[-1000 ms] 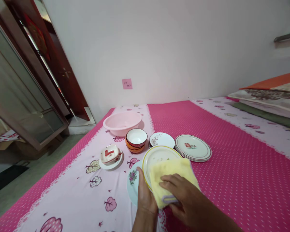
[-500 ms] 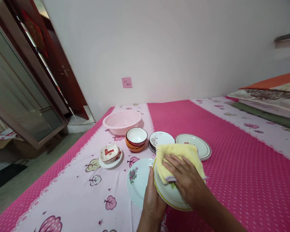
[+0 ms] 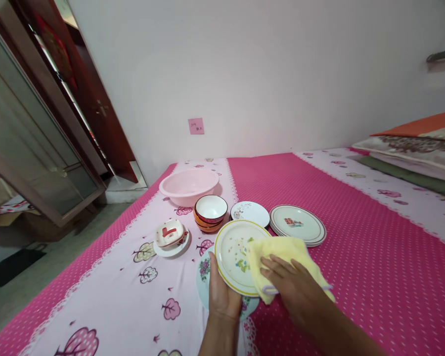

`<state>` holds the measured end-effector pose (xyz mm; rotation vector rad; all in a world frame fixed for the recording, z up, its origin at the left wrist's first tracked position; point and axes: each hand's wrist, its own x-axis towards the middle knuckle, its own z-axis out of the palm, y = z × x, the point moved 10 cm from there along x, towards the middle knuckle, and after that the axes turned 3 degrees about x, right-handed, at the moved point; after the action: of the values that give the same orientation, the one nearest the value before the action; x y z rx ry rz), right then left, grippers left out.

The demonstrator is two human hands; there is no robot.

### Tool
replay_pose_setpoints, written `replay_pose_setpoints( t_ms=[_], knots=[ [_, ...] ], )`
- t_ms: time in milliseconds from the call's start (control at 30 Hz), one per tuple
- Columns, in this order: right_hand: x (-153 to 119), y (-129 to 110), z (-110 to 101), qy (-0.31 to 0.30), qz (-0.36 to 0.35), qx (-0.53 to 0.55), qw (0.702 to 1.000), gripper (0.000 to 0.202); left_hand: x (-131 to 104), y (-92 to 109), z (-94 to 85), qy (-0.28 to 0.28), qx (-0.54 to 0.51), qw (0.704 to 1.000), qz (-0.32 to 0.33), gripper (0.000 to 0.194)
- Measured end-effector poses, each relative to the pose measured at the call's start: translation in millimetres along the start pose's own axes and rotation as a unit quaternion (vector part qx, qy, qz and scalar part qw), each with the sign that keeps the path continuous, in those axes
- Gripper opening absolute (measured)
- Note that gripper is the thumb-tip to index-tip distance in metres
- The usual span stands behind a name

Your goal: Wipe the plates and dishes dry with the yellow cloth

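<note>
The cloth (image 3: 307, 254) hides part of the yellow-rimmed plate (image 3: 230, 252) — plate and left hand (image 3: 224, 296) cover much of the blue plate (image 3: 202, 284) — and the writing on the pink note (image 3: 196, 126) is unreadably small.

Yellow-rimmed white plate (image 3: 232, 254) with green print, plain yellow cloth (image 3: 291, 247), white-dotted magenta bedspread (image 3: 341, 198), pale pink basin (image 3: 189, 185)

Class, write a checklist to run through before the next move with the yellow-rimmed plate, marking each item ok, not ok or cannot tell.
1. Left hand supports the yellow-rimmed plate: ok.
2. Right hand is on the yellow cloth: ok.
3. Plate's whole face is in view: not ok, the cloth covers part of its right side.
4. Plate is dry: cannot tell.
5. Pale blue plate is fully visible: not ok, the held plate and left hand hide part.
6. Stacked bowls stand upright: ok.
</note>
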<state>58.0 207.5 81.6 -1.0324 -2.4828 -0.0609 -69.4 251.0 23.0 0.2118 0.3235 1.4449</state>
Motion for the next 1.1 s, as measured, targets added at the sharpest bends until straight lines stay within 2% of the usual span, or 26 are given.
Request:
replay_pose_setpoints(
  t_ms=[100, 200, 267, 333, 467, 600, 700, 800, 933, 1100],
  knots=[
    [-5.7, -33.6, -0.1, 0.009, -0.073, 0.045, 0.996, 0.062, -2.2, -0.9, 8.5, -0.034, -0.009, 0.999, -0.018, 0.076],
    [4.2, -55.5, 3.1, -0.029, -0.082, 0.087, 0.992, 0.065, -10.2, -15.5, 19.4, -0.06, -0.024, 0.993, -0.102, 0.082],
    [15.2, -64.6, 7.0, -0.063, -0.08, 0.108, 0.989, 0.068, -16.1, -23.7, 20.2, -0.041, -0.046, 0.987, -0.148, 0.074],
    [25.8, -66.5, 6.1, -0.055, -0.075, 0.11, 0.99, 0.069, -19.8, -28.0, 18.5, -0.009, -0.081, 0.983, -0.164, 0.061],
    [36.4, -55.2, 0.3, 0.02, -0.061, 0.065, 0.996, 0.061, -20.9, -36.9, 18.9, 0.014, -0.114, 0.981, -0.155, 0.055],
    [38.0, -35.7, -6.8, 0.08, -0.041, 0.004, 0.996, 0.061, -16.9, -46.2, 25.5, -0.04, -0.047, 0.99, -0.126, 0.059],
    [37.8, -16.1, -12.1, 0.098, -0.013, -0.035, 0.994, 0.066, -13.9, -48.6, 28.8, -0.076, -0.01, 0.992, -0.103, 0.06],
    [35.9, 5.1, -14.0, 0.093, 0.025, -0.066, 0.993, 0.069, -11.4, -45.3, 28.8, -0.083, 0.007, 0.993, -0.085, 0.062],
    [30.1, 25.1, -10.8, 0.052, 0.062, -0.077, 0.994, 0.066, -7.5, -36.5, 21.5, -0.067, 0.01, 0.995, -0.068, 0.062],
    [12.7, 27.4, -1.8, -0.003, 0.058, -0.045, 0.997, 0.064, -2.3, -18.8, 13.0, -0.075, 0.006, 0.997, -0.035, 0.066]
  ],
)
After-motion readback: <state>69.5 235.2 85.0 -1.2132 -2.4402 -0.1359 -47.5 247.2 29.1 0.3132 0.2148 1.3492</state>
